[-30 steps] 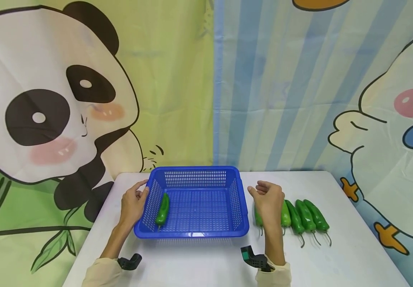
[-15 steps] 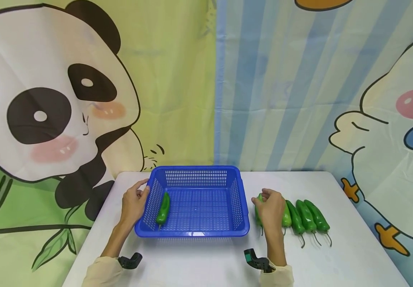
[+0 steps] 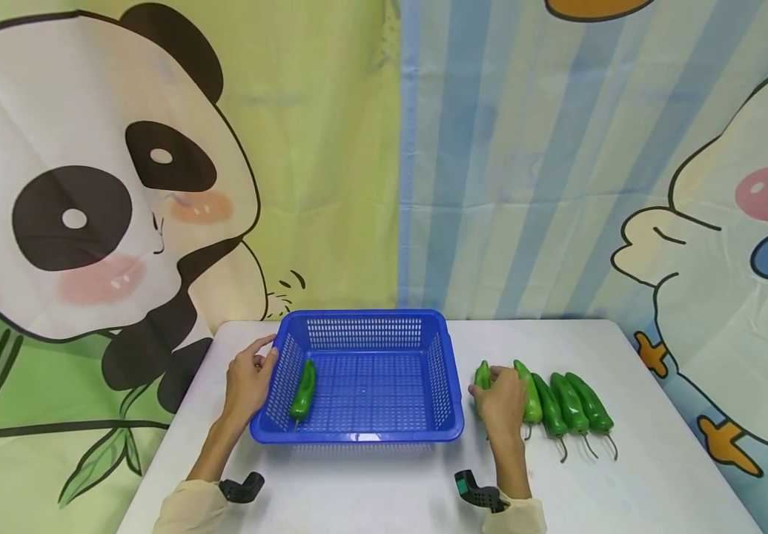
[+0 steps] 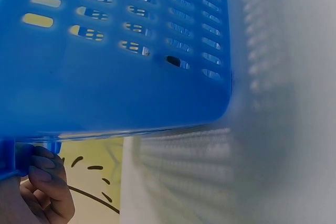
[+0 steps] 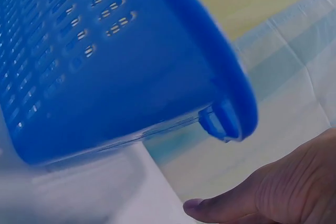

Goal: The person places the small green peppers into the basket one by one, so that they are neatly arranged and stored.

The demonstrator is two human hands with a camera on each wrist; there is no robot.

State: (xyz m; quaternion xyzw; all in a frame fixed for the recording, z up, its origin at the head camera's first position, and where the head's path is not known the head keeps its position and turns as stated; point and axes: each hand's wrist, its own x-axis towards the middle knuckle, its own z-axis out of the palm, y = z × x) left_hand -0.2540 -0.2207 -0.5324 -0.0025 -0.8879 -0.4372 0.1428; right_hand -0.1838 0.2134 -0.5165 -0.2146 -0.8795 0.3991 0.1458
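A blue plastic basket (image 3: 364,437) with slotted sides stands on the white table. My left hand (image 3: 247,380) holds its left rim; in the left wrist view curled fingers (image 4: 47,174) show at the rim. One green pepper (image 3: 303,391) lies inside the basket, along its left side. To the right of the basket, my right hand (image 3: 504,400) pinches another green pepper (image 3: 482,375), thumb on its left side and fingers on its right; the hand covers part of it. In the right wrist view the thumb (image 5: 220,206) shows below the basket's rim, and that pepper is out of sight.
Right of my right hand a lighter green pepper (image 3: 530,397) lies beside several darker peppers (image 3: 567,401), stems toward me. A cartoon-printed curtain (image 3: 477,185) hangs right behind the table's back edge.
My right hand has come down and slightly to the right onto the leftmost pepper of the row, its fingers closing on it. My left hand and the basket have stayed in place.
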